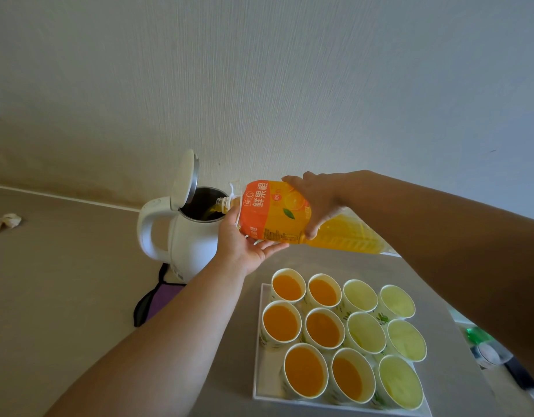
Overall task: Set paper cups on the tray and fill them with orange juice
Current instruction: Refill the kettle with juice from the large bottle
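A large orange juice bottle lies tipped on its side, neck toward the left, and juice runs from its mouth into the open white kettle. My left hand supports the bottle from below near the neck, palm up, thumb curled round its side. My right hand grips the bottle's body from above. Below them a white tray carries several paper cups. Those on its left hold orange juice. The cups on its right look empty and pale green inside.
The kettle's lid stands flipped up by the wall. A purple and black cloth item lies beside the kettle on the floor side. A crumpled scrap sits far left. Some green and dark things lie right of the table.
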